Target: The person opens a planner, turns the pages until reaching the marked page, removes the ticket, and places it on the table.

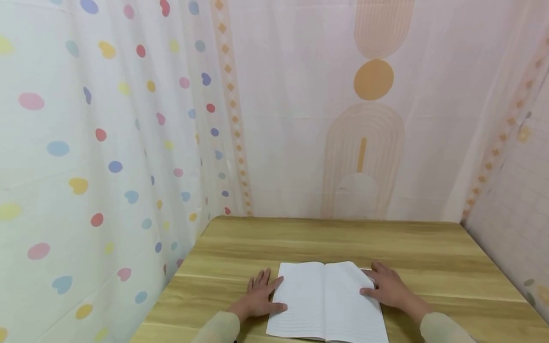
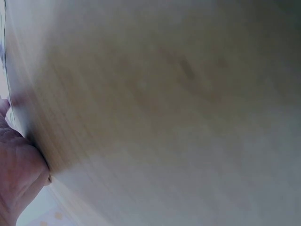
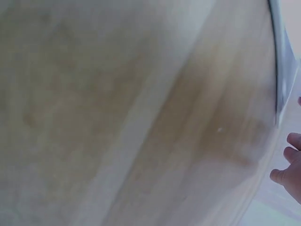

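Note:
An open notebook with white lined pages lies on the wooden table in the head view. My left hand rests at its left edge, fingers spread, with the thumb and index finger on the page. At the upper right of the notebook is my right hand, its thumb on the right page and its index finger by the corner. That corner looks raised, with a strip of white showing beneath. In the wrist views, part of the left hand and a few right fingers show at the frame edges.
The wood-grain table reaches back to a pale curtain with an arch print. A curtain with coloured dots hangs along the left side. Another patterned curtain stands at the right.

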Motion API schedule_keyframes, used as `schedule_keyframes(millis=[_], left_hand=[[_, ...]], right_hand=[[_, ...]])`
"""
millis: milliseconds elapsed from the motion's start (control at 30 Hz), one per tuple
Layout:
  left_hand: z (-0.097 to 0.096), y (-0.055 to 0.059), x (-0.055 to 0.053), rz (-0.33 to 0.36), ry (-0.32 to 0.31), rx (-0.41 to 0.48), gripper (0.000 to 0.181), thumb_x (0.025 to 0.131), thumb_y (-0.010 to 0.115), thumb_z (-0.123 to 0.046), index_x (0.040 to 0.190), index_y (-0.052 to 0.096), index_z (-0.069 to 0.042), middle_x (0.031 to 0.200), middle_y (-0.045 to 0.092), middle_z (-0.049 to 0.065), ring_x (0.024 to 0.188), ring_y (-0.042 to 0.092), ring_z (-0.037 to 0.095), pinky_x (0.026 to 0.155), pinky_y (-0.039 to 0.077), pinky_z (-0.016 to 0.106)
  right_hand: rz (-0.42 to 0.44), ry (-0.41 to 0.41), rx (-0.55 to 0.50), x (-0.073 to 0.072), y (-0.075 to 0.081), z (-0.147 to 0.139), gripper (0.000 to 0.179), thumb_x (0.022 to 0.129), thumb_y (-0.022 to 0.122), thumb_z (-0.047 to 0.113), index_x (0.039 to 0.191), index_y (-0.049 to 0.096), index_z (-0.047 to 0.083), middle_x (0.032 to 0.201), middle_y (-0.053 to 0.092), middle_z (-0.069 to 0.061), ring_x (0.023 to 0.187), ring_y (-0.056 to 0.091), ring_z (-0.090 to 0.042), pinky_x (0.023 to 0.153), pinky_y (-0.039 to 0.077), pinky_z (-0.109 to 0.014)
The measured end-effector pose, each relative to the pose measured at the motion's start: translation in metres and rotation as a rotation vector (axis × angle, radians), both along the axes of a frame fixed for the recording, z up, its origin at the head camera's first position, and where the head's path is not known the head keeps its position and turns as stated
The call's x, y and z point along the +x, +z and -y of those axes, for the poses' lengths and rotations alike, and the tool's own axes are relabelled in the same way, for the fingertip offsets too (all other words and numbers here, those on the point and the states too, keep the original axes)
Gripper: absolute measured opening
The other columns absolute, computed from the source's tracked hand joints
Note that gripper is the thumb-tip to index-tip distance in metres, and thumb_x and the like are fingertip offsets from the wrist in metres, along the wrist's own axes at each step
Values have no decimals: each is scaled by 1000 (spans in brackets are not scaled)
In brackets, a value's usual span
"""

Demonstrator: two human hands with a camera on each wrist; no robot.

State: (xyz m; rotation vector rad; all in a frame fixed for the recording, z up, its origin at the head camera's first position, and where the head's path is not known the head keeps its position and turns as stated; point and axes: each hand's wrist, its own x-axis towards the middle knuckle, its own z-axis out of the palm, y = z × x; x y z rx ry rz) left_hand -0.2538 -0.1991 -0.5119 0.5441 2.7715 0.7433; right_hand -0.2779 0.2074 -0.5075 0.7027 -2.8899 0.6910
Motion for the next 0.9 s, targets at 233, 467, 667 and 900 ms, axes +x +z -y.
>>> schedule_keyframes(millis=[233, 467, 667, 900], left_hand=[[-1, -1, 1, 4, -3, 0, 86, 89, 64, -60, 155, 34, -13, 160, 5, 31, 147, -2, 49, 111, -4, 68], [1, 0, 1, 11, -16, 14, 86, 90, 63, -59, 155, 34, -12, 160, 5, 32, 147, -1, 49, 111, -3, 69], [1, 1, 0, -2, -16, 9, 86, 90, 62, -60, 155, 34, -11, 160, 6, 32, 147, -1, 50, 111, -3, 69], [0, 1, 2, -2, -10, 11, 85, 90, 64, -58, 155, 35, -11, 160, 6, 31, 147, 0, 49, 111, -3, 69]], right_hand=[[54, 15, -206, 4, 10, 4, 56, 93, 70, 33, 131, 59, -6, 134, 50, -36, 124, 45, -57, 100, 35, -68], [197, -42, -376, 10, 24, 13, 54, 96, 67, 31, 135, 57, -4, 133, 59, -23, 126, 51, -44, 101, 41, -59], [231, -32, -487, 8, 31, 22, 58, 99, 63, 26, 143, 45, -8, 131, 58, -26, 119, 57, -40, 91, 52, -45], [247, -55, -563, 13, 46, 37, 68, 102, 58, 26, 154, 27, -4, 127, 54, -29, 109, 53, -30, 91, 47, -41]])
